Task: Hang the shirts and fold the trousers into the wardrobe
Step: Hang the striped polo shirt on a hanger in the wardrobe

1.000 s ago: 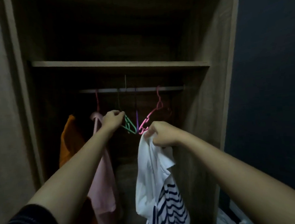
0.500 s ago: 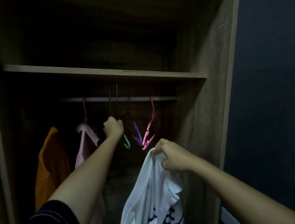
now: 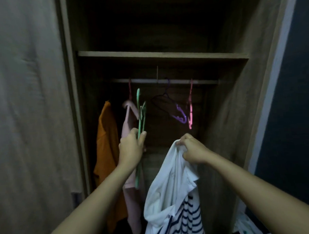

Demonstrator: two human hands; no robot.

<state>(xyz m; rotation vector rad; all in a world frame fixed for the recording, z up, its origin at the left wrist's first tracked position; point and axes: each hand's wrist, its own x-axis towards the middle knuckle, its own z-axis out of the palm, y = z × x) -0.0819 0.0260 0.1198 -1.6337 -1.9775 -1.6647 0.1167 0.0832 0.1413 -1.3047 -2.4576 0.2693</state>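
Gripping a pale green plastic hanger (image 3: 141, 117) in curled fingers, the left hand (image 3: 132, 149) held it upright in front of the open wooden wardrobe (image 3: 238, 113), with the hook pointing up and clear of the metal hanging rail (image 3: 201, 82). The right hand (image 3: 192, 150) was closed on a bunched fold at the top of a white fabric shirt (image 3: 171, 190), which hung down from that grip, just right of the green hanger and apart from it. Navy-and-white striped cloth (image 3: 188, 219) showed below the white fabric; whether it belonged to the same garment could not be told. Both hands were below the rail and in front of it.

On the rail, from the left, hung an orange garment (image 3: 107, 145), a pale pink shirt (image 3: 133, 202) on a pink hanger, a dark thin hanger (image 3: 160, 100), a bare purple plastic hanger (image 3: 180, 114) tilted sideways, and a bare pink plastic hanger (image 3: 190, 111) seen edge-on. A wooden shelf (image 3: 161, 55) crossed the wardrobe above the rail. A grey-beige panel (image 3: 25, 104) filled the left side of the view
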